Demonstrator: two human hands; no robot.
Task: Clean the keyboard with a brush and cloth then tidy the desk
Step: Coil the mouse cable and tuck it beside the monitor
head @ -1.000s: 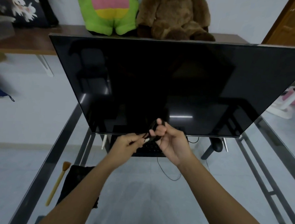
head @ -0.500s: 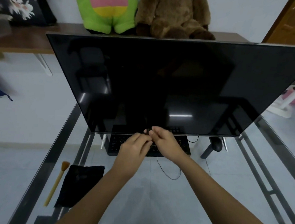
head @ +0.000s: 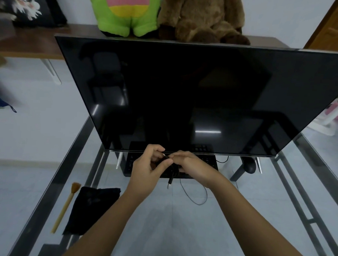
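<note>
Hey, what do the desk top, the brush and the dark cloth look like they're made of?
Desk top: clear glass, glossy; the floor shows through it. Brush: handle likely pale wood or bamboo, matte, with tan bristles. Cloth: soft black fabric, matte, lying slightly rumpled.

Dim, cool, even indoor light. Above the right hand (head: 193, 165), a short white streak of glare on the black monitor screen (head: 185, 90), with fainter streaks up and left of the left hand (head: 149, 165). Only a faint soft shadow on the glass desk (head: 160, 224) beneath the forearms. Between the hands, a dark cable (head: 170, 179) nearly lost against the black keyboard (head: 210, 161). Strong wide-angle bending far from the hands: desk frame (head: 65, 171) splayed outward, screen edges slanted. Far left of the left hand, a smeared blue shape (head: 0, 101); softness overall.
</note>
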